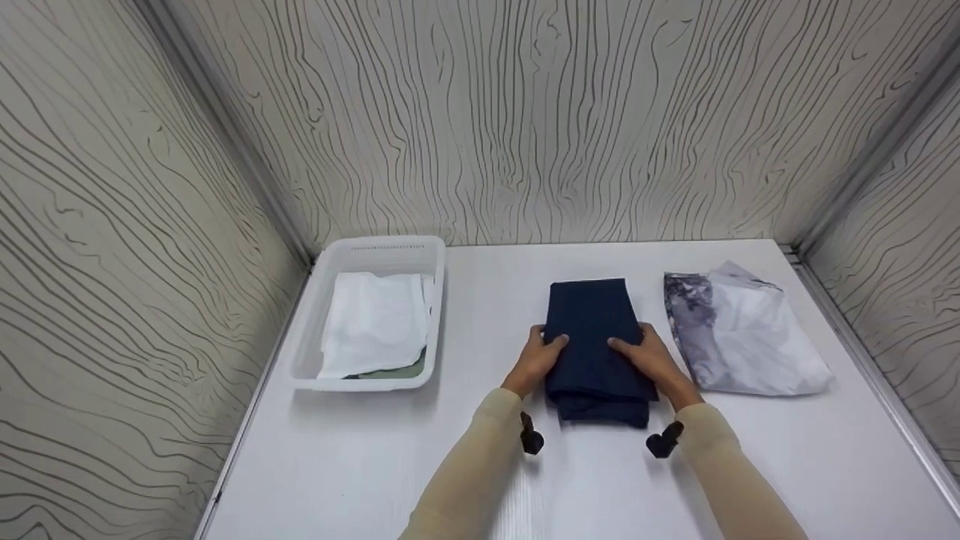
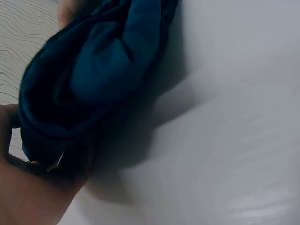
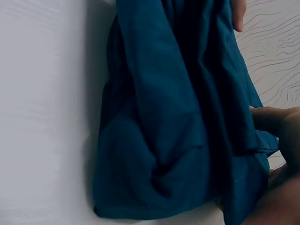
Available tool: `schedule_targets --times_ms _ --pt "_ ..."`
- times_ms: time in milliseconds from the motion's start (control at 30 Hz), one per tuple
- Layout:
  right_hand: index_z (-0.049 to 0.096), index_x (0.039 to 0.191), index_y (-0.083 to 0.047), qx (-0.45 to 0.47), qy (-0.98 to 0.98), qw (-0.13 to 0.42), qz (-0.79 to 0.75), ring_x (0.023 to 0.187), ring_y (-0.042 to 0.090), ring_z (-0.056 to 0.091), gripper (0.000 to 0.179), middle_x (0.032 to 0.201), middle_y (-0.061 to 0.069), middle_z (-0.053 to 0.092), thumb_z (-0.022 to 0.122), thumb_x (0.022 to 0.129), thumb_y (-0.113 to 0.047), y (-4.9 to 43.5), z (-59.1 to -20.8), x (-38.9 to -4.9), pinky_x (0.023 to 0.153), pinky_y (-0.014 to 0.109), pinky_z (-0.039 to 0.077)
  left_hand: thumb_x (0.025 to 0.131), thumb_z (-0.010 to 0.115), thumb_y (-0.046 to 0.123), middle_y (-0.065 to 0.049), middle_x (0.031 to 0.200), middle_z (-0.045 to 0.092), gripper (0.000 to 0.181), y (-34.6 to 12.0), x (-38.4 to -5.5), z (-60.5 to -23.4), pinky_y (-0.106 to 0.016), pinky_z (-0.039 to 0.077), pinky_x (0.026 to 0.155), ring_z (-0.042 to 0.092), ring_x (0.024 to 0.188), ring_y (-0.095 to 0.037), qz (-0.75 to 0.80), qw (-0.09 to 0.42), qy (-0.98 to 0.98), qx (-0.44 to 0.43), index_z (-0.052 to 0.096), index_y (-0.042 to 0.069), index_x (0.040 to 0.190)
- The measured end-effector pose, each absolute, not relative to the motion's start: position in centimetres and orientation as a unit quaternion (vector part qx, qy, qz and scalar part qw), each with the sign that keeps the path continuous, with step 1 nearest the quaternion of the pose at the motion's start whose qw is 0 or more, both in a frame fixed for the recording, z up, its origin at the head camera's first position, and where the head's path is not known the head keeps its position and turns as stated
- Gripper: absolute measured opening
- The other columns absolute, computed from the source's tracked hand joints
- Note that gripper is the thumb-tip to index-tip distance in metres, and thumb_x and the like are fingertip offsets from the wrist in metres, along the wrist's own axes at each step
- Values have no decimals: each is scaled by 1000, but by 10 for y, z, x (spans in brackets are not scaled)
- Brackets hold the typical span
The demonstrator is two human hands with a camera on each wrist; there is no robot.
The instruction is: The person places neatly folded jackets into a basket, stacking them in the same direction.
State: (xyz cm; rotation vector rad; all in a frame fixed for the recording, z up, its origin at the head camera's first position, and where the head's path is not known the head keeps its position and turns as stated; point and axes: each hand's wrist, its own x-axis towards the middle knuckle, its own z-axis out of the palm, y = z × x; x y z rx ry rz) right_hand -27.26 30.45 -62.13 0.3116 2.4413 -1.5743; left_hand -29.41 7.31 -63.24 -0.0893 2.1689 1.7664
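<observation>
1. Cloth [image 1: 589, 322], dark blue and folded into a long bundle, lies in front of the person, over the white table [image 1: 360, 465].
2. Left hand [image 1: 536, 361] and right hand [image 1: 654, 361] grip its opposite long sides, thumbs on top, so it sits squarely between them, neither plainly nearer.
3. Its long axis runs away from the person, towards the back wall [image 1: 480, 135]; the loose, layered end faces the body.
4. Off beyond the left hand, well apart, stands the white basket [image 1: 367, 385] with white fabric [image 1: 379, 319] over something green [image 1: 409, 369]; just beside the right hand lies a grey-and-white garment [image 1: 757, 330].
5. Most fingers are hidden beneath the bundle. Both wrist views are dim and cut off its far end, and I can't tell whether its underside fully touches the table.
</observation>
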Motion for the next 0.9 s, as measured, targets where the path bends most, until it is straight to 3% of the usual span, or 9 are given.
schedule_targets --times_ms 333,467,600,700,900 --pt "9 168 4 77 824 113 -550 157 50 28 94 171 34 20 65 106 -40 297 -625 -273 128 62 24 105 60 30 -19 161 49 54 65 -295 -633 -50 41 122 50 148 -32 626 157 763 -37 43 13 153" --pt "-1 170 -2 63 819 103 -560 161 50 17 100 175 32 9 67 106 -38 293 -625 -273 130 63 18 104 59 25 -19 168 41 59 61 -296 -632 -54 34 126 41 155 -35 644 141 751 -24 38 18 159" --pt "-12 172 -19 34 810 76 -581 165 45 -4 102 179 18 -11 67 107 -30 288 -620 -274 132 66 7 104 58 18 -13 175 31 68 56 -299 -630 -57 25 131 28 163 -34 660 125 741 7 34 27 167" --pt "-3 173 -24 5 810 56 -584 166 43 -8 94 181 13 -10 65 108 -26 286 -620 -277 131 67 3 103 57 16 -7 176 30 67 51 -303 -630 -55 23 132 25 164 -33 662 122 739 24 39 29 166" --pt "27 171 -23 -24 816 52 -575 166 42 8 74 180 14 14 65 108 -32 279 -620 -280 132 66 10 93 60 18 -5 175 32 71 39 -308 -628 -53 23 132 27 163 -32 683 134 717 22 47 31 162"
